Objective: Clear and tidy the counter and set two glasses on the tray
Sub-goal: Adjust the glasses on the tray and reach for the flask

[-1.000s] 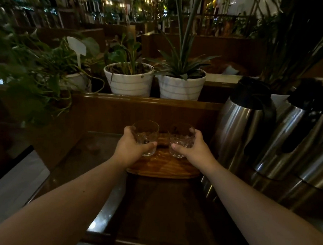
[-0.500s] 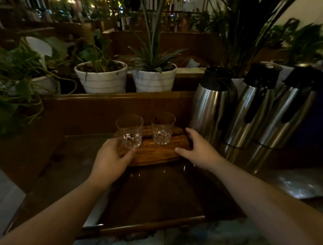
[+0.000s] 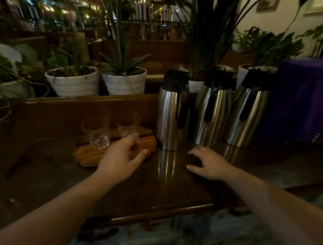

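Two clear glasses stand upright on a small wooden tray (image 3: 88,153) at the back of the dark counter. The left glass (image 3: 96,133) is free. The right glass (image 3: 128,129) has my left hand (image 3: 119,157) right in front of its base, fingers spread over the tray's front right edge; whether the fingertips touch the glass I cannot tell. My right hand (image 3: 207,164) hovers open over the counter, palm down, in front of the steel jugs, holding nothing.
Three steel thermos jugs (image 3: 171,111) (image 3: 212,110) (image 3: 247,110) stand in a row right of the tray. A purple cloth-covered box (image 3: 307,97) sits at far right. White plant pots (image 3: 74,81) (image 3: 125,82) line the ledge behind. The counter edge (image 3: 161,211) runs below my forearms.
Both hands let go of the glasses, which now stand on the tray. My right hand moved right onto the counter before the jugs. The camera turned right.
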